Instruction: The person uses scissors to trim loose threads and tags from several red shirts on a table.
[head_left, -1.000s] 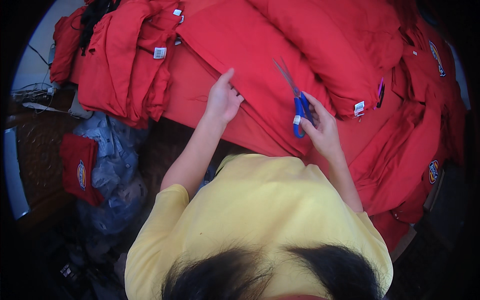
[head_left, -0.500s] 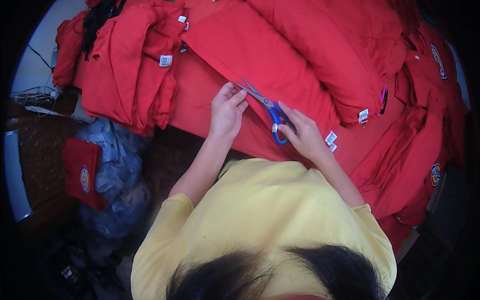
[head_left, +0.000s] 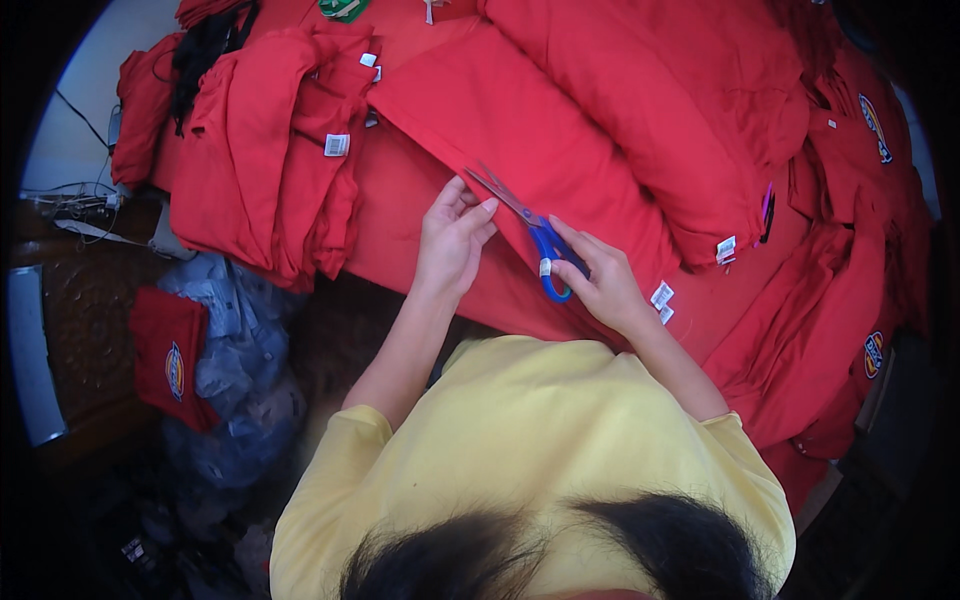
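My right hand (head_left: 608,285) grips a pair of scissors (head_left: 541,238) by their blue handles. The metal blades point up and left, slightly apart, over a folded red garment (head_left: 530,120). Beside the blade tips is my left hand (head_left: 453,245), its thumb and fingers drawn together near the garment's edge. What it pinches, if anything, is too small to make out. White tags (head_left: 662,295) stick out from the garment's corner, just right of my right hand.
A stack of red garments (head_left: 250,150) with white tags lies to the left. A thick red bundle (head_left: 650,110) rests beyond the scissors. More red garments with patches (head_left: 780,330) spread along the right. Clear plastic bags (head_left: 240,370) and a red piece (head_left: 165,350) are below left.
The view has shifted a little, and a green item now shows at the top. The scissors have turned slightly more upright. Both hands keep nearly the same place and hold.
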